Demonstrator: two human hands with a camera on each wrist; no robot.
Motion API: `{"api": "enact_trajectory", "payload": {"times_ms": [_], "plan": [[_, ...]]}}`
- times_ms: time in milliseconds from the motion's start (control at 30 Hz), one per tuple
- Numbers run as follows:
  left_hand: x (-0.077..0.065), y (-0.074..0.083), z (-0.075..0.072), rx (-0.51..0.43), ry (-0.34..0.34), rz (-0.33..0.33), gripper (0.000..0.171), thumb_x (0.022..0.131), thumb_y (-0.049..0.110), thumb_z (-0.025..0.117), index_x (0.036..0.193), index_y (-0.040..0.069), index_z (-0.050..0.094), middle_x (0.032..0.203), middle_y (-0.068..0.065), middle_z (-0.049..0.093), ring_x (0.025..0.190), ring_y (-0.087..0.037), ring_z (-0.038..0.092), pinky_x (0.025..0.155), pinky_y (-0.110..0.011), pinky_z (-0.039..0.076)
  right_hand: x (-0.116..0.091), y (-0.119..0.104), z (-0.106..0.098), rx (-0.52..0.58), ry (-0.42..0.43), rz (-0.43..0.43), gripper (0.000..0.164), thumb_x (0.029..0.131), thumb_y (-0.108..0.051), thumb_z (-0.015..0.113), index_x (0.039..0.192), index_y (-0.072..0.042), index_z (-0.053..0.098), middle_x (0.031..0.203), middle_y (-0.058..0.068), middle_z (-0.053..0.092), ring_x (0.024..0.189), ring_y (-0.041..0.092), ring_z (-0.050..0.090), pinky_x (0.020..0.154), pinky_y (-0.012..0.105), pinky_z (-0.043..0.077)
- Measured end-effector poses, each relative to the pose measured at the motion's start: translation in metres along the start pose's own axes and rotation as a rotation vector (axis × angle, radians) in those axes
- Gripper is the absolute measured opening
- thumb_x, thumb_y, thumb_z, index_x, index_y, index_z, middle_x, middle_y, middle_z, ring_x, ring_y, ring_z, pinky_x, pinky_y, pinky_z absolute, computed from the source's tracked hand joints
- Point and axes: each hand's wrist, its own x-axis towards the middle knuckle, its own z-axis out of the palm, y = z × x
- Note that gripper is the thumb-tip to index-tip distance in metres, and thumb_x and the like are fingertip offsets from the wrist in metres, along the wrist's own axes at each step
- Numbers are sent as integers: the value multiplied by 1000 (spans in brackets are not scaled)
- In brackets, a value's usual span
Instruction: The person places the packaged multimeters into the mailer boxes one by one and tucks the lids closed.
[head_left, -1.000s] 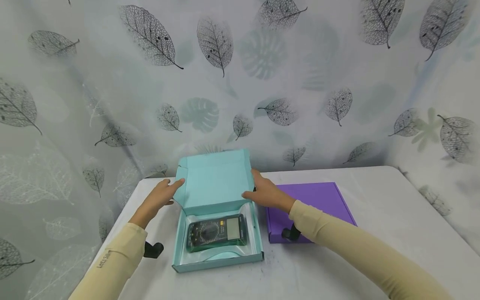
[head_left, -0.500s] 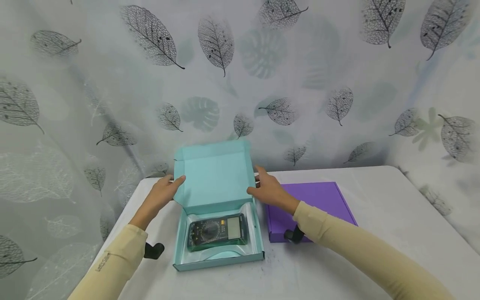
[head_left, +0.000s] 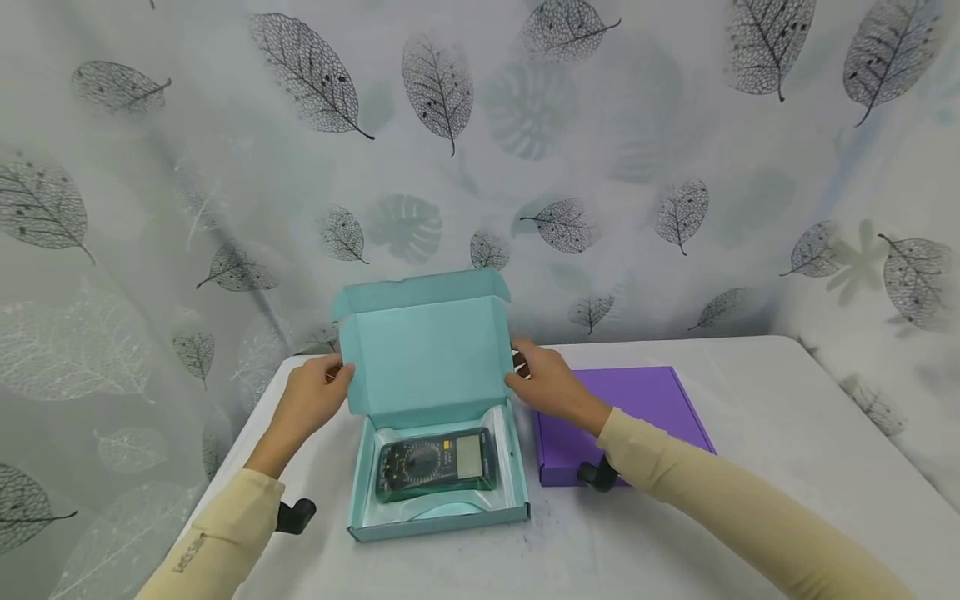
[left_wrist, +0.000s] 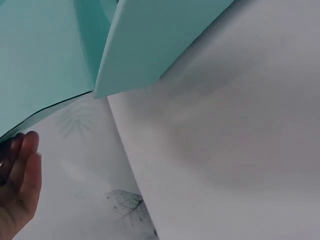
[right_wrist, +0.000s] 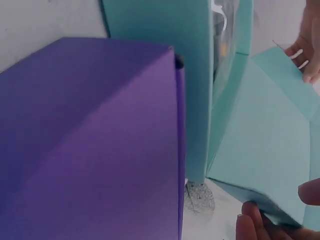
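Note:
A teal cardboard box lies on the table with its lid raised upright and front flap tilted back. Inside sits a dark digital multimeter with a dial and display, in clear plastic packing. My left hand pinches the lid's left side flap near its edge; in the left wrist view the left hand's fingers show at the lid edge. At the lid's right side, my right hand has fingers behind the flap and its thumb in front, as the right wrist view shows of the lid.
A closed purple box lies right of the teal box, under my right forearm. The white table extends to the right. Behind it hangs a leaf-patterned curtain. Black wrist mounts stick out below the sleeves.
The lid has swung further back and its front flap has unfolded upward. My left hand has moved slightly left, my right hand slightly right. The multimeter stays in place.

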Motion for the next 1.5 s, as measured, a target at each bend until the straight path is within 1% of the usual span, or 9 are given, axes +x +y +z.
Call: {"api": "enact_trajectory", "payload": {"times_ms": [333, 433, 533, 700, 867, 1067, 1267, 1400, 1500], "plan": [[-11, 7, -2, 62, 45, 110, 24, 105, 9, 54, 85, 2, 66, 65, -1, 58, 50, -18, 49, 48, -34, 40, -1, -3, -2, -66, 72, -113, 18, 102, -10, 62, 113, 1, 70, 106, 12, 73, 86, 20, 72, 75, 39, 58], [-15, 10, -6, 62, 36, 118, 20, 104, 7, 53, 104, -3, 70, 71, -3, 65, 51, -16, 51, 47, -34, 41, -1, -2, -3, -57, 83, -108, 14, 103, -15, 64, 103, -3, 71, 97, 10, 73, 75, 16, 70, 68, 39, 56], [-18, 12, -11, 44, 11, 108, 35, 103, 4, 47, 132, -6, 64, 79, -7, 71, 51, -19, 51, 46, -34, 40, 0, -3, -4, -38, 78, -86, 16, 104, -20, 64, 99, -5, 70, 92, 10, 71, 67, 13, 65, 61, 37, 53], [-22, 16, -21, -35, -73, 80, 50, 108, 9, 37, 156, -1, 42, 96, -15, 76, 74, -28, 72, 55, -39, 47, 0, -5, -5, 7, 67, -25, 35, 103, -27, 67, 127, -1, 64, 111, 12, 72, 67, 11, 66, 63, 35, 55], [-24, 15, -28, -55, -120, 102, 58, 112, 16, 40, 166, 6, 21, 100, -17, 76, 91, -33, 74, 73, -51, 55, 0, -10, -5, 59, 42, 12, 64, 100, -25, 69, 153, -1, 42, 126, 21, 67, 71, 14, 69, 66, 37, 57], [-27, 14, -31, -56, -151, 93, 66, 113, 34, 45, 166, 6, 18, 99, -15, 76, 88, -28, 74, 75, -50, 56, -2, -12, -5, 139, -11, 33, 74, 99, -23, 71, 160, -5, 33, 142, 22, 58, 78, 25, 73, 70, 37, 58], [-31, 17, -31, -170, -132, 32, 62, 115, 41, 31, 143, -10, 52, 100, -21, 74, 86, -29, 75, 79, -49, 59, -4, -10, -7, 216, -29, 48, 75, 101, -32, 68, 163, -9, 33, 144, 21, 57, 84, 34, 73, 73, 40, 59], [-31, 17, -30, -228, -115, -22, 69, 115, 45, 29, 133, -15, 59, 98, -23, 74, 85, -32, 76, 80, -49, 60, -4, -9, -9, 230, -35, 73, 75, 104, -49, 59, 164, -13, 32, 142, 16, 59, 78, 34, 73, 77, 43, 58], [-30, 17, -31, -255, -116, -50, 70, 114, 46, 30, 126, -15, 63, 96, -22, 74, 85, -33, 76, 79, -48, 60, -4, -9, -10, 231, -47, 82, 74, 108, -56, 47, 164, -12, 31, 119, 18, 71, 73, 31, 72, 83, 44, 57]]}}
